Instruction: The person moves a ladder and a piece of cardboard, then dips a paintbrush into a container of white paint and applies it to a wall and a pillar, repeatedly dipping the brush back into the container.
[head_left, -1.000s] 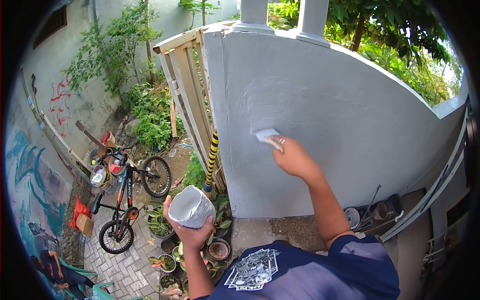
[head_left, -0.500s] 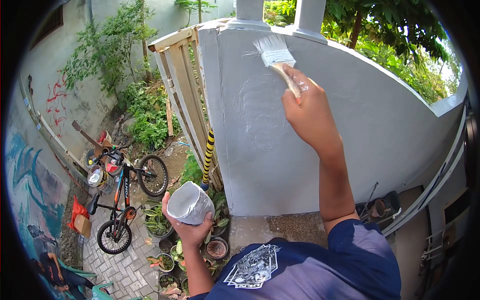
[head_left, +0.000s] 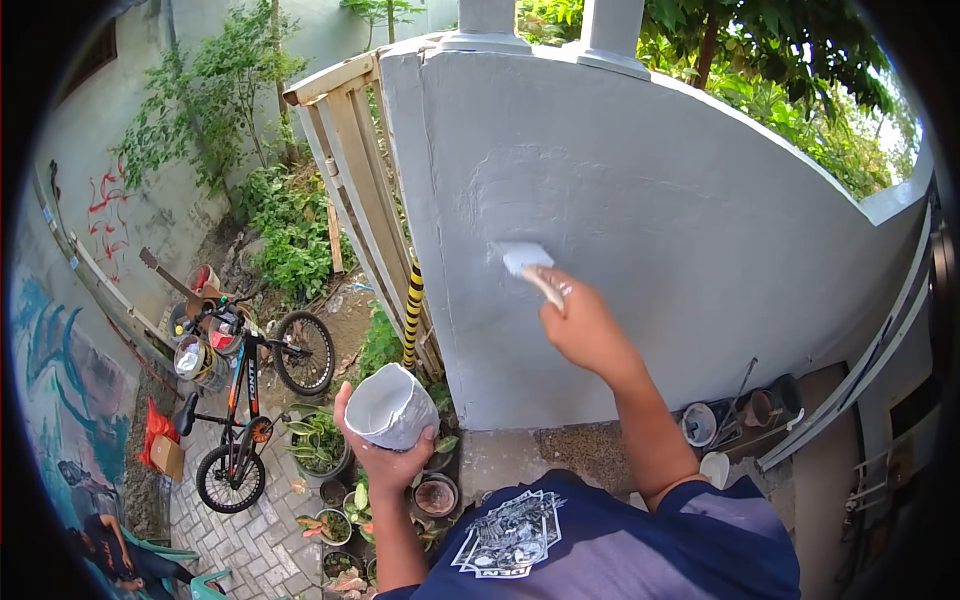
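My right hand [head_left: 580,322] is closed around the wooden handle of a paintbrush [head_left: 541,280]. The bristles lie against the middle of a grey wall [head_left: 640,200], where wet streaks show around them. In my left hand [head_left: 388,455] is a paint-crusted cup [head_left: 392,408], held below and left of the brush. Its mouth tilts up toward me, and grey-white paint coats the inside. The fingers of the left hand wrap around the cup's side and base.
A cream metal gate [head_left: 345,170] adjoins the wall's left edge. Potted plants [head_left: 318,450] stand below my left hand. A bicycle [head_left: 248,400] is parked on the paving, and a seated person [head_left: 120,550] is at lower left. Buckets [head_left: 699,424] sit at the wall's foot.
My right hand has brought the paintbrush down the wall from near its top edge to the middle. The cup stays in my left hand, nearly in place.
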